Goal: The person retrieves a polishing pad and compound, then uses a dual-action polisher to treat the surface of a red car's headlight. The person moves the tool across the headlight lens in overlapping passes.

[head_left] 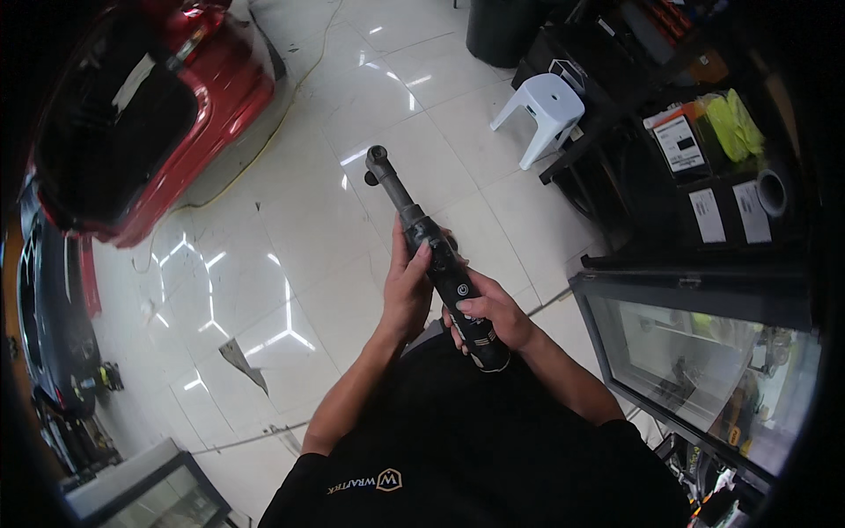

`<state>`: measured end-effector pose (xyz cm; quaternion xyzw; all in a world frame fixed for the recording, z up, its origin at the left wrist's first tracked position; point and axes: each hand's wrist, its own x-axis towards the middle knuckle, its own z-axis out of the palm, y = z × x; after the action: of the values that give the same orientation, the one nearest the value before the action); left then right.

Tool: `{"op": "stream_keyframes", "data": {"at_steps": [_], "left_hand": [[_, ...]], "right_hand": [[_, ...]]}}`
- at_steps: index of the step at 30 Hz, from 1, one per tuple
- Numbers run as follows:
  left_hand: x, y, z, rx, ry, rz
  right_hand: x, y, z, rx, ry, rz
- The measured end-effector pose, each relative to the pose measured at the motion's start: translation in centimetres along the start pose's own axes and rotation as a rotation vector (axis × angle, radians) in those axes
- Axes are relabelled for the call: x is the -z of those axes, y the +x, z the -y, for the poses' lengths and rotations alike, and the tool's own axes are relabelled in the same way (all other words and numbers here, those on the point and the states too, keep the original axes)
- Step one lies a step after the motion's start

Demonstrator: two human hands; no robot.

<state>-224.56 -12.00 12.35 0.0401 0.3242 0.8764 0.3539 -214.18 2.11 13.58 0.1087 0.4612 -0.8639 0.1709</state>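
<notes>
Both hands hold a black, long-necked cordless power tool (451, 280) in front of my body; its shape looks like a mini polisher. My left hand (407, 286) is closed around its middle, just behind the grey neck, with the thumb lying on top. Lower down, my right hand (495, 311) wraps the rear body, the thumb across its upper side. The tool tilts, its small round head (377, 157) pointing away and to the left, its butt end near my black shirt. What the fingers do underneath is partly hidden.
Glossy white tiles (299, 194) cover the floor. A red car part with a dark window (207, 114) stands far left, a cable (264, 150) beside it. At right are a white stool (546, 101), a loaded dark shelf (651, 202) and a glass-topped cabinet (669, 343).
</notes>
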Motion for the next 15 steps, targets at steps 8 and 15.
{"op": "stream_keyframes", "data": {"at_steps": [8,15], "left_hand": [[3.4,28.6,-7.3,-0.042,0.201,0.052],[1.8,49.4,-15.9,-0.132,0.252,-0.019]], "right_hand": [[10.8,22.6,14.1,0.074,0.044,-0.010],[15.6,37.8,30.3,0.050,0.078,0.026]]}}
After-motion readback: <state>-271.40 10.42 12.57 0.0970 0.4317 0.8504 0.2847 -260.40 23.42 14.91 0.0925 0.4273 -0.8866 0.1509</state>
